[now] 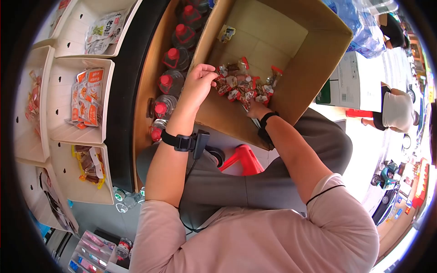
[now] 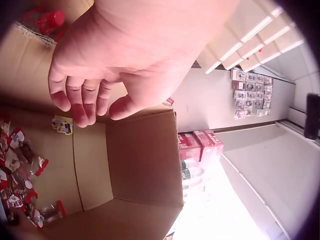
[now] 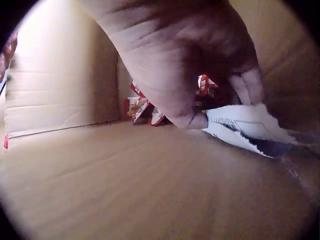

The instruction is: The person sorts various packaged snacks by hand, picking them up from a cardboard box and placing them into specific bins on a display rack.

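Note:
A cardboard box [image 1: 314,54] stands tilted in front of the person, with several small red-and-clear wrapped snack packets [image 1: 241,84] heaped in its lower part. Down inside it, the right hand [image 1: 258,110] is beside the heap. In the right wrist view its thumb and fingers pinch a torn white piece of paper [image 3: 245,122], close over the cardboard. The left hand [image 1: 199,86] hovers at the box's left edge, fingers loosely bent and holding nothing, as the left wrist view also shows. A small yellow-and-white packet [image 2: 62,125] lies apart near the box wall.
Bottles with red caps [image 1: 173,54] line the box's left side. Further left are white bins [image 1: 109,86] of packaged snacks. A red stool [image 1: 246,159] is below the box, between the legs. A white carton [image 1: 355,82] and wrapped water bottles [image 1: 359,27] stand right.

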`<state>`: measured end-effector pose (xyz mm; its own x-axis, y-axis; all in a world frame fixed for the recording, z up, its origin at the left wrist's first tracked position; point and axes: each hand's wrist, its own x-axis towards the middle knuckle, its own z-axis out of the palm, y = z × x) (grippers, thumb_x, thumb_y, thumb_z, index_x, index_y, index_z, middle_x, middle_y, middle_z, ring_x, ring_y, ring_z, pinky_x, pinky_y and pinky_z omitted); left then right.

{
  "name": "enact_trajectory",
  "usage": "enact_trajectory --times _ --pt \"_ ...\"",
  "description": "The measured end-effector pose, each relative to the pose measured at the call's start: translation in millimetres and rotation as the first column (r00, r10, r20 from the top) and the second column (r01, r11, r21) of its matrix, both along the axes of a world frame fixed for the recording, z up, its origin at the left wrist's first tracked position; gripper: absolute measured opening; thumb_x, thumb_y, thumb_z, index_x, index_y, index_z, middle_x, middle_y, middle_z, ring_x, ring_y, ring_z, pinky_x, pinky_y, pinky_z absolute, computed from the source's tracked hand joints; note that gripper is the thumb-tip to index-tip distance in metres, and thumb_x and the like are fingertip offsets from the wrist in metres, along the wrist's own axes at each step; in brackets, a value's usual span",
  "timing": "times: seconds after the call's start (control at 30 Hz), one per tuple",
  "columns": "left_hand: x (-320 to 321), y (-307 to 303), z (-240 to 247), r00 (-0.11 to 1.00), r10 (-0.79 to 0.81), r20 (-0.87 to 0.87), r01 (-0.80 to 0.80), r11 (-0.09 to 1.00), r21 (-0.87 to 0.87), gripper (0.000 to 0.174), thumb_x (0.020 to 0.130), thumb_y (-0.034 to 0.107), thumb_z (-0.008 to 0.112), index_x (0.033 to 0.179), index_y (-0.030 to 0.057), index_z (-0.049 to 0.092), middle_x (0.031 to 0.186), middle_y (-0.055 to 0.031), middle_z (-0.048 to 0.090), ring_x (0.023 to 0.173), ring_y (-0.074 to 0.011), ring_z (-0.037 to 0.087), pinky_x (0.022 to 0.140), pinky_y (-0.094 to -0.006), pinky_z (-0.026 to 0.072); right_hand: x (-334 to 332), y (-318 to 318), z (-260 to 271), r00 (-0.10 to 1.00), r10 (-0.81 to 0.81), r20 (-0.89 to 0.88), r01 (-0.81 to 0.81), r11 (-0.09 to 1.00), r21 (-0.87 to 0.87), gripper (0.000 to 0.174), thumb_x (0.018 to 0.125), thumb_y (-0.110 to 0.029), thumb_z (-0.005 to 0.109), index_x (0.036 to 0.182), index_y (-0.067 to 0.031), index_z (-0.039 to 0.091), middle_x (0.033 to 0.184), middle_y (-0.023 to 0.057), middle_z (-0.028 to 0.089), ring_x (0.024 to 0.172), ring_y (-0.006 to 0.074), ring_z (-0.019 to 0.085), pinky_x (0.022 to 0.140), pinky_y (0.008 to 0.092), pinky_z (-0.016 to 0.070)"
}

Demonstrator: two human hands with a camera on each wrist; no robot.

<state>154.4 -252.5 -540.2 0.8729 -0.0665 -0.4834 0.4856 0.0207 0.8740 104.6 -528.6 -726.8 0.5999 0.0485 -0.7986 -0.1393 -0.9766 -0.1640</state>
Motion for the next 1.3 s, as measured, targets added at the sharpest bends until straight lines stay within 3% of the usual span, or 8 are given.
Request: enact_trajectory --times 0.3,0.4,0.5,0.67,0.8,1.0,1.13,1.3 --pt "-5 0 10 0.999 -0.035 0.031 0.036 0.999 -0.01 0.023 0.094 0.021 0.062 0.115 0.0112 0.064 0.105 0.0004 0.07 0.088 -0.0091 0.063 0.074 -0.0261 0.0454 46 -12 51 0.996 -0.059 -0.069 0.069 0.986 0.154 0.051 0.087 -0.018 0.066 0.132 0.0023 0.056 0.122 0.0249 0.068 0.111 0.0361 0.068 0.089 0.0441 0.0565" --pt "-10 -5 8 0.996 -0.076 0.038 0.077 0.997 -0.023 0.028 0.094 0.028 0.064 0.118 0.0119 0.064 0.109 0.0003 0.069 0.097 -0.0101 0.062 0.079 -0.0283 0.0458 48 -5 107 0.913 -0.4 -0.074 0.329 0.618 0.714 0.038 0.092 -0.014 0.065 0.126 0.0014 0.061 0.114 0.0167 0.072 0.099 0.0261 0.071 0.08 0.038 0.0579" --pt "-18 -18 17 0.993 -0.11 -0.051 0.104 0.989 -0.109 0.044 0.095 0.043 0.066 0.129 0.0145 0.061 0.117 -0.0008 0.067 0.112 -0.0132 0.057 0.09 -0.0327 0.0449 67 -3 155 0.959 -0.241 -0.147 0.267 0.606 0.749 0.031 0.096 -0.015 0.067 0.123 -0.0008 0.063 0.109 0.0083 0.073 0.093 0.0138 0.067 0.078 0.0292 0.0544" --pt "-32 -21 30 0.985 -0.115 -0.129 0.055 0.916 -0.397 0.039 0.095 0.019 0.069 0.131 0.0086 0.059 0.114 -0.003 0.068 0.097 -0.0138 0.066 0.087 -0.033 0.0532 71 22 248 0.891 -0.396 -0.22 0.426 0.566 0.706 0.035 0.1 -0.032 0.064 0.119 -0.0027 0.067 0.103 0.0066 0.072 0.09 0.0145 0.067 0.077 0.0277 0.0527" --pt "-25 -15 -2 0.999 0.044 -0.009 -0.045 0.963 -0.267 0.033 0.094 0.006 0.064 0.127 0.0047 0.059 0.11 -0.0072 0.068 0.095 -0.0175 0.07 0.079 -0.0328 0.0577 106 -23 134 0.832 -0.537 0.136 0.375 0.727 0.574 0.04 0.094 -0.03 0.065 0.119 0.0009 0.066 0.106 0.0139 0.072 0.088 0.0193 0.069 0.078 0.0353 0.0552" --pt "-21 -1 2 0.991 0.137 0.003 -0.132 0.963 -0.236 0.024 0.095 0.004 0.056 0.119 0.0009 0.058 0.109 -0.0104 0.067 0.087 -0.0219 0.073 0.075 -0.0297 0.0575 76 -58 -21 0.915 -0.241 0.323 0.21 0.969 0.13 0.068 0.08 -0.035 0.076 0.131 0.0047 0.055 0.119 0.0294 0.066 0.113 0.0421 0.064 0.096 0.0447 0.0513" --pt "-16 2 1 0.99 0.138 -0.019 -0.139 0.958 -0.25 0.023 0.096 0.004 0.055 0.119 0.0014 0.058 0.109 -0.0097 0.066 0.086 -0.0213 0.073 0.072 -0.0294 0.0573 53 -40 -33 0.915 -0.325 0.239 0.302 0.944 0.13 0.097 0.072 -0.055 0.079 0.143 0.0035 0.047 0.15 0.0371 0.039 0.141 0.0457 0.041 0.114 0.05 0.0382" --pt "-10 -1 4 0.986 0.158 -0.05 -0.166 0.953 -0.255 0.024 0.097 0.004 0.054 0.12 0.002 0.058 0.11 -0.009 0.067 0.085 -0.0205 0.073 0.07 -0.0294 0.0572 34 -11 -43 0.939 -0.205 0.276 0.236 0.968 -0.084 0.123 0.065 -0.066 0.083 0.157 -0.0088 0.024 0.154 0.0295 0.035 0.141 0.0453 0.04 0.116 0.0488 0.0363"
